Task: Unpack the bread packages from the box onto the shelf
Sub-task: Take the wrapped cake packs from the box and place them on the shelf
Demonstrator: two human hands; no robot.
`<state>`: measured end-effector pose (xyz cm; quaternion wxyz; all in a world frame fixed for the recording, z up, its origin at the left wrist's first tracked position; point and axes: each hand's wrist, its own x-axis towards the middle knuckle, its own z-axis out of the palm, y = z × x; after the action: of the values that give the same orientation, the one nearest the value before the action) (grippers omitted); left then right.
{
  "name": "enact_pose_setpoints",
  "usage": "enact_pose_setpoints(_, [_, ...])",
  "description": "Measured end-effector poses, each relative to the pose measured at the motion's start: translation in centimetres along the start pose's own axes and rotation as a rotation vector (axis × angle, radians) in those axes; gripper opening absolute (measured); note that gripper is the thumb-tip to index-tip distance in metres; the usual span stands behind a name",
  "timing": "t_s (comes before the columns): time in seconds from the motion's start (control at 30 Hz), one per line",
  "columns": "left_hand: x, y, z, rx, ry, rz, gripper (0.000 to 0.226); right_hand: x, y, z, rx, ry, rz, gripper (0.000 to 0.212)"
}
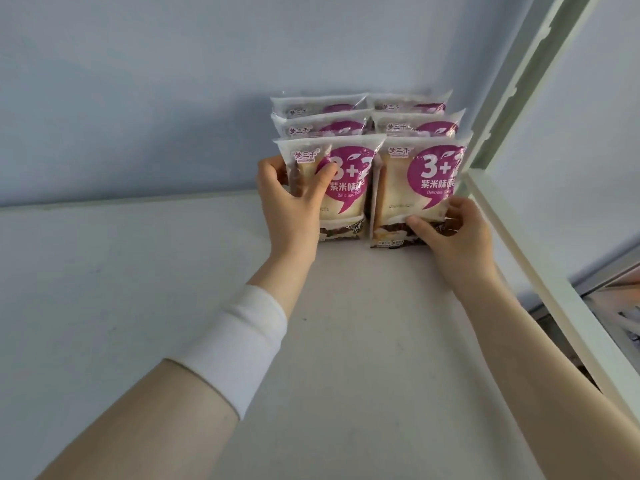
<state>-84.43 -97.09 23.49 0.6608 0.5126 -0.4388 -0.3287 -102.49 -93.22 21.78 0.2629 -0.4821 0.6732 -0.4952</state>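
Left hand (294, 199) gripping front-left bread package (349, 188), right hand (453, 233) pinching front-right bread package (412, 188); both upright on white shelf (138, 289).

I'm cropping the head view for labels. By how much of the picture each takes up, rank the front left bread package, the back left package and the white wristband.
1. White wristband, though nearness to the camera inflates it.
2. Front left package.
3. Back left package: mostly hidden, only its top strip shows.

I can't read the four rear bread packages (367, 114) at upper centre; front ones cover them. At lower right, the clutter (623, 317) is blurred and edge-cropped.
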Motion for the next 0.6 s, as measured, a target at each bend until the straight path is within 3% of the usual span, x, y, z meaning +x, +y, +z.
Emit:
enact_pose_setpoints(0.13, [-0.8,1.6,-0.9,-0.005,-0.062,-0.051,0.038,-1.6,-0.7,-0.2,-0.079,0.037,0.02,0.07])
enact_pose_setpoints(0.2, [-1.5,2.6,-1.7,0.037,-0.072,-0.05,0.051,-3.3,-1.3,-0.6,-0.205,0.054,-0.002,0.075])
enact_pose_setpoints(0.3, [-3.5,3.7,-3.7,0.359,-0.068,0.015,0.069,-7.1,-2.1,-1.1,-0.421,0.082,-0.03,0.074])
enact_pose_setpoints(0.37, [-6.1,4.6,-5.8,0.608,-0.13,0.167,0.068,-10.8,-2.5,-1.6,-0.596,0.08,-0.065,0.071])
enact_pose_setpoints(0.5, [-13.1,5.8,-9.9,1.037,-0.575,0.617,0.06,-19.8,-3.2,-3.2,-0.882,0.067,-0.063,0.064])
enact_pose_setpoints(0.6, [-19.0,7.2,-12.0,1.197,-0.832,0.685,0.057,-26.8,-3.1,-5.0,-0.968,0.047,-0.013,0.06])
